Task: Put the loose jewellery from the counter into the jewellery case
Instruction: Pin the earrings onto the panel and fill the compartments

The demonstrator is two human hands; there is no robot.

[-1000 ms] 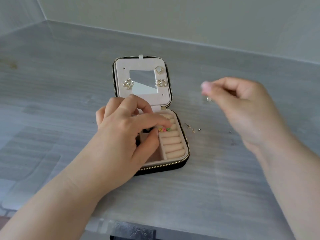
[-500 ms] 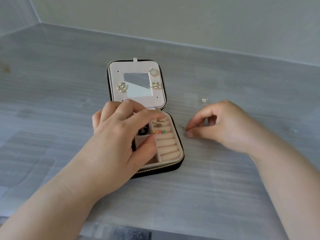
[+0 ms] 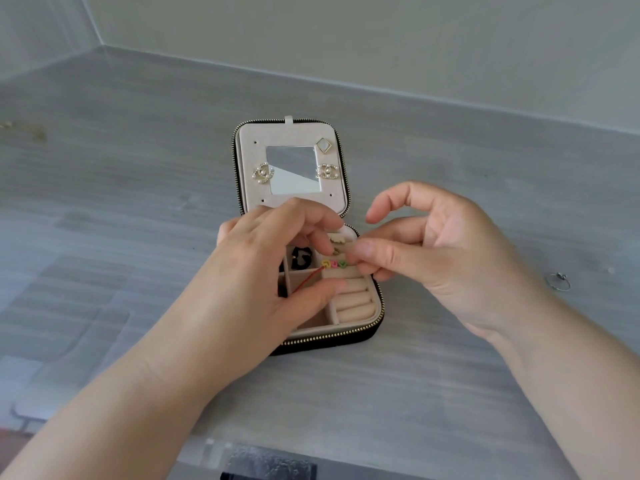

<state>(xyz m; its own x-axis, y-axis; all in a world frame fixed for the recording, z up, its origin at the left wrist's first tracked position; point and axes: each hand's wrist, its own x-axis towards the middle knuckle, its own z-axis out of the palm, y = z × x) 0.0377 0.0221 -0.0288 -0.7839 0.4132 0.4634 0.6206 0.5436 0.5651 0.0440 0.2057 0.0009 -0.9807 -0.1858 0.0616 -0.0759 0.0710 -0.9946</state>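
Observation:
The open black jewellery case [image 3: 347, 331] lies on the grey counter [image 3: 138, 202], its lid [image 3: 294, 133] folded back flat. Two sparkly earrings [image 3: 263, 173] and a diamond-shaped stud [image 3: 323, 146] are pinned beside the lid's mirror. My left hand [image 3: 263, 271] grips the case tray with curled fingers, the thumb on the ring rolls [image 3: 353, 301]. Coloured beads [image 3: 333, 264] on a red thread lie across the rolls. My right hand [image 3: 450, 258] pinches a small piece of jewellery at the tray's right edge; the piece is hidden between the fingertips.
A loose silver hoop [image 3: 558, 282] lies on the counter to the right of my right hand, with a tiny speck [image 3: 611, 270] beyond it. A black item [image 3: 301, 258] sits in a tray compartment. The wall runs along the back of the counter.
My right hand dropped to the counter beside the case, pinched a small piece there, and has now lifted it over to the tray's right edge. My left hand stayed on the case.

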